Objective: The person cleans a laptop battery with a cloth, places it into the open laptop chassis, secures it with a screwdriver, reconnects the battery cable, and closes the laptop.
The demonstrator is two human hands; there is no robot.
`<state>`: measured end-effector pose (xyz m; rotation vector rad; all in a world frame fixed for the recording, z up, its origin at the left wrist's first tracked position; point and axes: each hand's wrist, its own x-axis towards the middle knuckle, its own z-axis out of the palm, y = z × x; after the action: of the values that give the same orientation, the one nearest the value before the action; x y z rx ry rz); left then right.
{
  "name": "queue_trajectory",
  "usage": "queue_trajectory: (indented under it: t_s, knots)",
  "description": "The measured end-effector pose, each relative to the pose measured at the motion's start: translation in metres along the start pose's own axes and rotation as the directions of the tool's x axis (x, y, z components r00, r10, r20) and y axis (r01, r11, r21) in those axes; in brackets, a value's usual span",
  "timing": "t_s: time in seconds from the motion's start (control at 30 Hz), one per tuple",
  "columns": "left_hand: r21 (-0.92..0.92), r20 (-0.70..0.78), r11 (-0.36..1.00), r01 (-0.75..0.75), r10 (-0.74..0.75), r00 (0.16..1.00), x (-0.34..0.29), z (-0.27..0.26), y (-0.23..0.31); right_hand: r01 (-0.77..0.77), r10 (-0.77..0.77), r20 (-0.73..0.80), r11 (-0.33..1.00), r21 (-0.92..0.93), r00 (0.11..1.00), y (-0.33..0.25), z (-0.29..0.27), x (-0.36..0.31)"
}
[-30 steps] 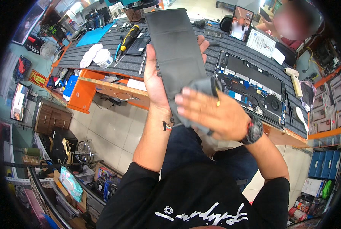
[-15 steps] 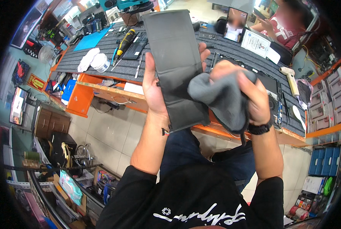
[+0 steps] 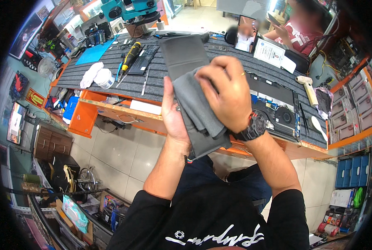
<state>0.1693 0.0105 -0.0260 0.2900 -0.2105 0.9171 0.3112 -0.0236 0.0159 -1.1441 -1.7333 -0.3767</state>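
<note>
My left hand supports a long, flat, dark grey laptop battery from beneath, its thumb along the left edge. A small connector with coloured wires sticks out at the battery's near end. My right hand is closed on a folded grey cloth and presses it on the battery's upper face, covering the middle part. Beyond my right forearm, an opened laptop chassis lies on the bench, its fan and inner boards bare.
On the striped grey bench mat lie a yellow-and-black screwdriver, a white tub, tweezers and a cream heat-gun-like tool. A teal microscope stands at the back. Another person sits across the bench, holding a phone.
My right hand has brought the cloth leftward onto the battery, where it now lies folded against the surface. The battery has tilted and come slightly nearer. The head view has shifted a little.
</note>
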Motion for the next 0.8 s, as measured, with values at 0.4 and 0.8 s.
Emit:
queue_trajectory:
  t_s: [0.4, 0.8]
  knots:
    - [-0.07, 0.118, 0.997, 0.043, -0.034, 0.992, -0.009, 0.005, -0.014, 0.061, -0.065, -0.02, 0.986, -0.157, 0.998, 0.002, 0.007, 0.017]
    - [0.523, -0.077, 0.844, -0.119, 0.186, 0.98, -0.007, 0.024, -0.009, 0.152, -0.118, 0.288, 0.984, -0.097, 0.95, -0.017, -0.006, 0.017]
